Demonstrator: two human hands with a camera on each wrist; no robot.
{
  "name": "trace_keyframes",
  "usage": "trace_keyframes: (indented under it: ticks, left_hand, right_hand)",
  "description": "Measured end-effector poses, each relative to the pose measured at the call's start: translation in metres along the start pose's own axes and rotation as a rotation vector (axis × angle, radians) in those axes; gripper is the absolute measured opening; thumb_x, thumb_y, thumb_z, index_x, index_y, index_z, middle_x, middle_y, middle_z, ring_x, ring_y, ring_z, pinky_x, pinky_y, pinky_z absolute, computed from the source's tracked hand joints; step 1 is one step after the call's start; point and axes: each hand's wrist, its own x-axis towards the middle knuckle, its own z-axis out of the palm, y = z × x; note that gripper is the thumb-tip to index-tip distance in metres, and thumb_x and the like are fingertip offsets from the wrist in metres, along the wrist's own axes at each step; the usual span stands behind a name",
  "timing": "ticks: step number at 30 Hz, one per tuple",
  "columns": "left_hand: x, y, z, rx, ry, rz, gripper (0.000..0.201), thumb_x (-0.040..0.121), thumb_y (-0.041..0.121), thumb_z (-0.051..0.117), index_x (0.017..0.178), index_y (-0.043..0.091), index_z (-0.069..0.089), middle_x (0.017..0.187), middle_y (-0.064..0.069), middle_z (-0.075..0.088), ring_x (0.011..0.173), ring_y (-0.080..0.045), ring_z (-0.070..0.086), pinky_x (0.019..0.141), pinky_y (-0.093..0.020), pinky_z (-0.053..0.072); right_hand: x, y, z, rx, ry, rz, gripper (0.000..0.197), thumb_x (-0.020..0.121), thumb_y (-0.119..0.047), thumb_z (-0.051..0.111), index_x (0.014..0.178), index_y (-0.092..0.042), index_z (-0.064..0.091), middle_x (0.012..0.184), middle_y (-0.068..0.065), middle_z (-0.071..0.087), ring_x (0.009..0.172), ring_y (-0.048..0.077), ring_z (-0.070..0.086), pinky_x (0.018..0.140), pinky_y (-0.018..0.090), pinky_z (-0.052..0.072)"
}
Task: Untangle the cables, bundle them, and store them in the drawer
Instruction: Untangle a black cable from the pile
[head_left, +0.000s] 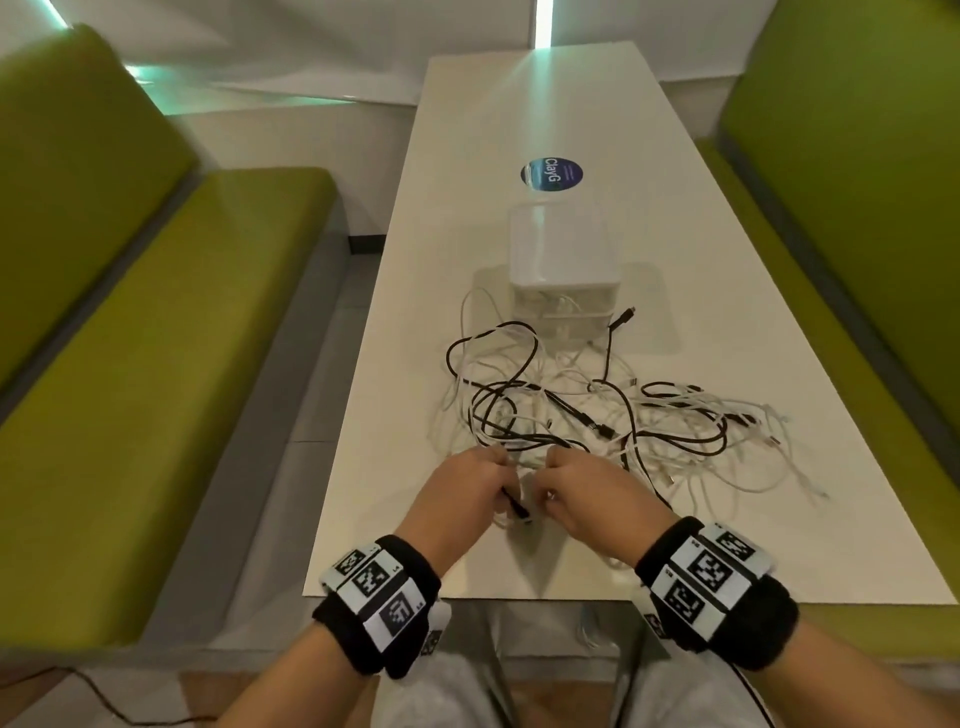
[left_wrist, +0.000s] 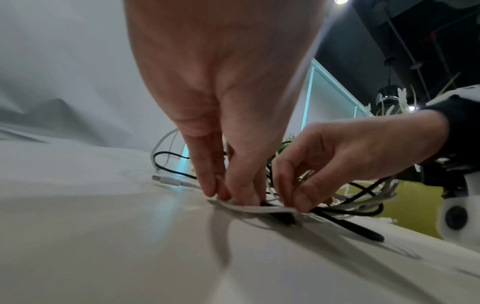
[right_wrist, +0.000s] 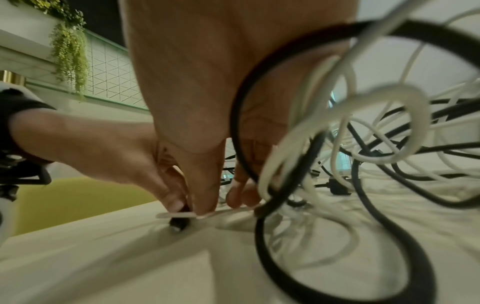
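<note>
A tangle of white and black cables (head_left: 597, 410) lies spread over the white table (head_left: 374, 545). At its near edge my left hand (head_left: 491, 475) and right hand (head_left: 553, 478) are close together, each pinching the same white cable (left_wrist: 259, 209). In the left wrist view the left hand (left_wrist: 228, 195) holds it against the tabletop while the right hand (left_wrist: 296, 199) pinches it a little further along. A black plug (right_wrist: 178, 223) lies just under the pinched stretch. Black and white loops (right_wrist: 324, 133) hang close to the right wrist camera. Behind the tangle stands the small translucent drawer unit (head_left: 563, 260).
A round blue sticker (head_left: 551, 174) is on the table beyond the drawer unit. Green benches (head_left: 156, 364) (head_left: 857, 218) flank the table on both sides. A loose white connector (left_wrist: 166, 180) lies left of my fingers.
</note>
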Motion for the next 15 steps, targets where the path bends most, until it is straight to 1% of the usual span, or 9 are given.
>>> trace_keyframes:
  ticks: [2,5,7,8,9,11,12,13,15]
  left_hand:
    - [-0.001,0.002,-0.002,-0.046,0.107,-0.015,0.011,0.081,0.007,0.066,0.086,0.014,0.072,0.091,0.000,0.063,0.086,-0.021,0.059,0.074,-0.032,0.048]
    - [-0.003,0.011,-0.012,-0.195,0.312,-0.135,0.009,0.091,0.011,0.061,0.094,0.018,0.067,0.090,0.009,0.059,0.088,-0.011,0.054,0.075,-0.012,0.037]
    - [-0.003,0.022,-0.024,-0.395,0.394,-0.217,0.011,0.097,0.014,0.053,0.094,0.022,0.061,0.086,0.010,0.059,0.086,-0.004,0.054,0.076,-0.009,0.037]
    - [-0.002,0.028,-0.032,-0.545,0.432,-0.231,0.012,0.100,0.015,0.048,0.093,0.019,0.057,0.083,0.008,0.061,0.085,-0.004,0.056,0.077,-0.010,0.040]
    - [-0.002,0.034,-0.041,-0.736,0.477,-0.236,0.015,0.102,0.014,0.044,0.093,0.013,0.055,0.081,0.004,0.061,0.082,-0.007,0.059,0.080,-0.014,0.043]
    - [-0.001,0.044,-0.059,-1.103,0.597,-0.210,0.019,0.104,0.013,0.037,0.092,0.008,0.050,0.076,-0.002,0.053,0.075,-0.016,0.057,0.082,-0.026,0.051]
    - [-0.001,0.047,-0.066,-1.208,0.650,-0.186,0.019,0.104,0.013,0.035,0.092,0.008,0.049,0.074,-0.001,0.048,0.071,-0.018,0.054,0.083,-0.030,0.053]
    - [0.000,0.050,-0.071,-1.251,0.674,-0.166,0.020,0.104,0.013,0.033,0.093,0.008,0.049,0.073,0.000,0.047,0.067,-0.017,0.050,0.084,-0.032,0.053]
    - [0.000,0.053,-0.071,-1.200,0.642,-0.164,0.021,0.104,0.015,0.034,0.097,0.008,0.052,0.072,0.004,0.049,0.065,-0.013,0.045,0.077,-0.029,0.051]
  right_hand:
    - [-0.003,0.003,-0.002,-0.017,-0.011,0.004,0.013,0.092,-0.025,0.053,0.097,-0.026,0.065,0.099,-0.002,0.048,0.088,0.021,0.055,0.071,0.038,0.048]
    - [-0.008,0.008,-0.003,-0.042,0.003,0.043,0.015,0.091,-0.028,0.055,0.096,-0.025,0.068,0.101,-0.003,0.050,0.091,0.020,0.057,0.075,0.040,0.050]
    - [-0.011,0.011,-0.003,-0.038,0.031,0.075,0.020,0.091,-0.030,0.052,0.099,-0.023,0.069,0.104,-0.004,0.052,0.097,0.020,0.058,0.078,0.039,0.051]
    - [-0.012,0.011,-0.003,-0.031,0.055,0.092,0.023,0.092,-0.032,0.051,0.104,-0.022,0.069,0.108,-0.004,0.053,0.101,0.019,0.058,0.079,0.037,0.051]
    - [-0.013,0.011,-0.004,-0.018,0.089,0.106,0.026,0.094,-0.033,0.051,0.111,-0.022,0.067,0.113,-0.005,0.054,0.105,0.018,0.057,0.081,0.034,0.050]
    - [-0.014,0.010,-0.008,0.018,0.158,0.124,0.032,0.095,-0.034,0.052,0.124,-0.024,0.057,0.120,-0.006,0.053,0.110,0.016,0.055,0.082,0.029,0.046]
    - [-0.015,0.009,-0.010,0.026,0.186,0.130,0.036,0.095,-0.035,0.053,0.129,-0.024,0.053,0.123,-0.005,0.052,0.110,0.016,0.054,0.081,0.029,0.045]
    - [-0.014,0.008,-0.012,0.035,0.214,0.138,0.040,0.095,-0.036,0.053,0.132,-0.024,0.048,0.125,-0.005,0.051,0.111,0.017,0.054,0.082,0.029,0.045]
    - [-0.015,0.005,-0.016,0.085,0.270,0.149,0.042,0.094,-0.038,0.054,0.134,-0.024,0.048,0.123,-0.004,0.054,0.109,0.016,0.055,0.084,0.029,0.047]
